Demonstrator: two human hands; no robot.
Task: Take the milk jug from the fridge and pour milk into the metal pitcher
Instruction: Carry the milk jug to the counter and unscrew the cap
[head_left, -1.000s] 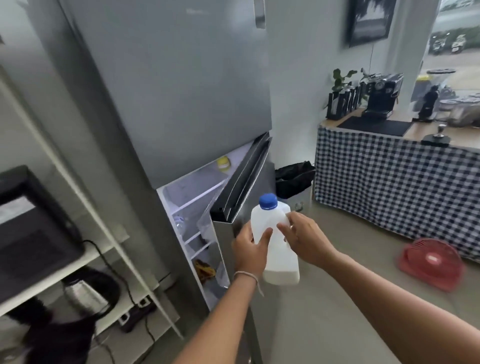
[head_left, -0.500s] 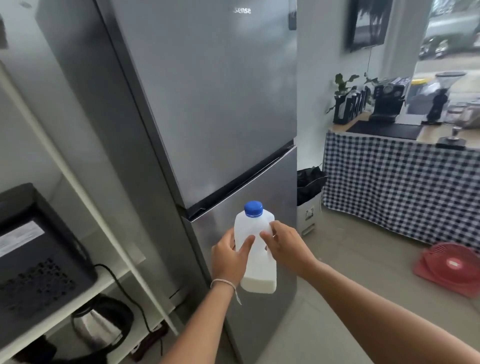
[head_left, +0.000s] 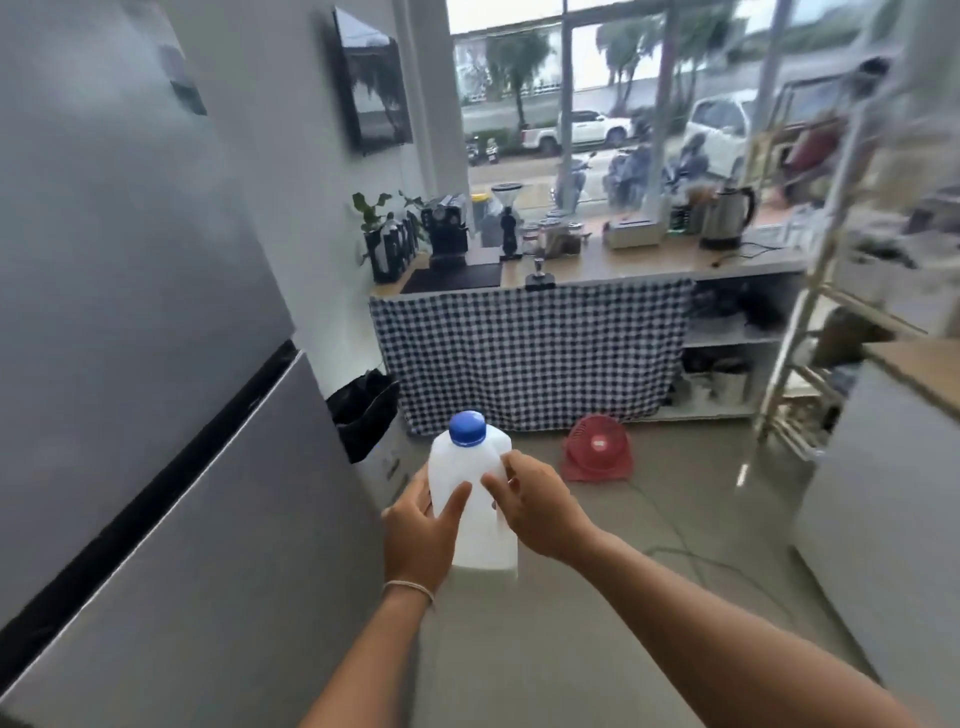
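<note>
Both hands close around the milk jug, which hangs upright in the air in front of the person's chest. Left hand wraps the jug's lower left side, thumb laid across the front face and fingers hidden behind, so it takes the weight. Right hand curls against the upper right shoulder of the jug, where a handle would sit; whether the fingers pass through a handle cannot be told, since the hand covers that part. A two-handed hold like this likely steadies a sloshing load while walking. The blue cap is screwed on, which suits carrying and will have to come off before any pouring.

The jug's white plastic shows no label or print on the face turned to the camera.

Just left of the grip stands the fridge, both doors shut, so the fetching step looks finished. No lettering can be read on it from this angle.

Beyond the grip, on the floor, lies a red fan, and further on a counter draped with a checked cloth. An espresso machine, a grinder and an electric kettle stand on it. The metal pitcher cannot be picked out among the blurred items there; it is probably near the machine. No brand on the appliances is legible.
</note>
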